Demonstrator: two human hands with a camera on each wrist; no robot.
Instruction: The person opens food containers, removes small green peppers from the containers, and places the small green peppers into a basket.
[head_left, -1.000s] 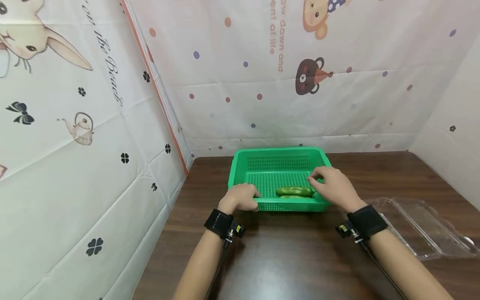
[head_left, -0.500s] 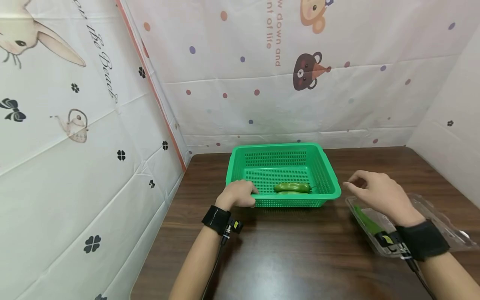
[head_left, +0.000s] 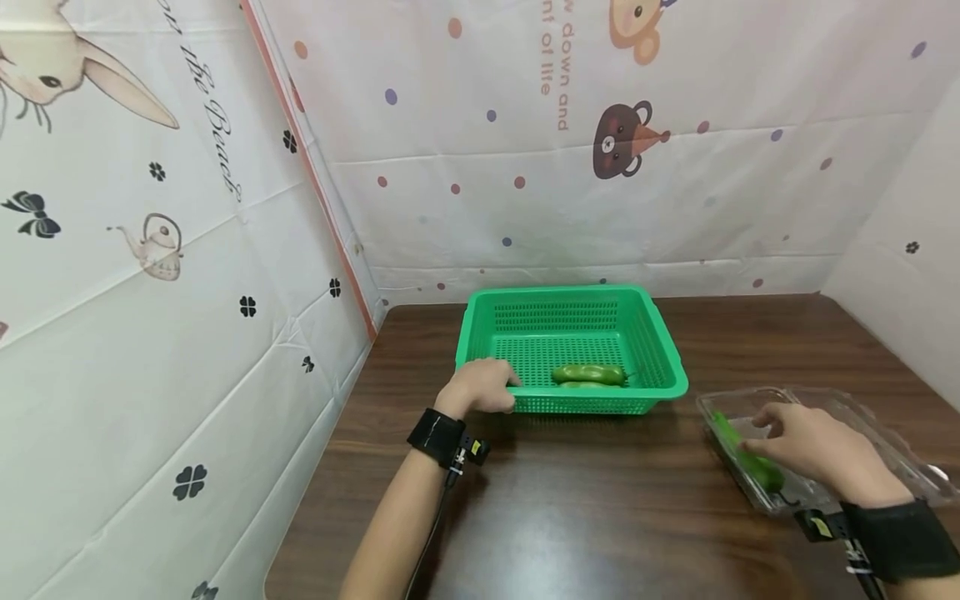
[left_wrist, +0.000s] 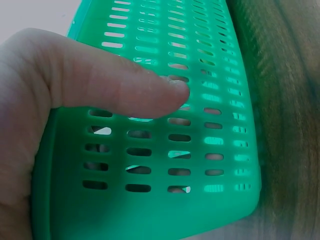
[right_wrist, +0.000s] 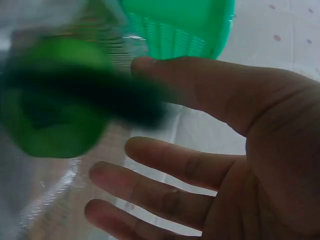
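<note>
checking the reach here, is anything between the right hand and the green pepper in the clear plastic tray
Nothing visible is. The right hand is open, right at the long green pepper lying in the clear plastic clamshell tray, whose lid is open. The green slotted plastic basket sits apart on the left.
</note>
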